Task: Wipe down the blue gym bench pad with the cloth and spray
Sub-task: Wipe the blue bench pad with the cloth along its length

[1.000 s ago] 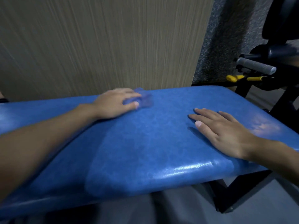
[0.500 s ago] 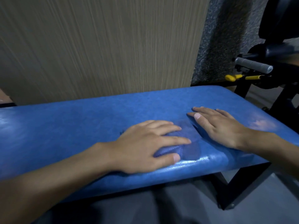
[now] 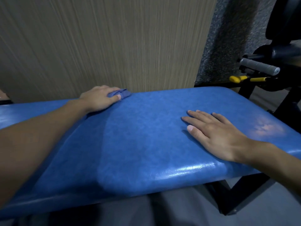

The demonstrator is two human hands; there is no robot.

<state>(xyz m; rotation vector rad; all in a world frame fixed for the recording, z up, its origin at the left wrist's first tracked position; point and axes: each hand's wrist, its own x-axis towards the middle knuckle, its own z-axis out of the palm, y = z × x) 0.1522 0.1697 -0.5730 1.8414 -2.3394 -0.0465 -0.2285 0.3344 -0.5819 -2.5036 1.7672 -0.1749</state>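
Spanning mid-frame: glossy blue padded vinyl gym bench pad (image 3: 138, 141), faintly mottled, edges rounded. Left hand (image 3: 99, 99) grips small bunched blue cloth (image 3: 123, 93) at the pad's far edge, upper centre-left; right hand (image 3: 216, 136) lies flat, fingers spread, centre-right. Risk: cloth may slip off that far edge if pushed further, the vinyl looking slick.

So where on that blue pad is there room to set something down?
Widest bare stretch: the middle of the pad, between the left hand holding the cloth at the far edge and the flat right hand. A smaller patch lies past the right hand, at the pad's end. The forearm crowds the left side.
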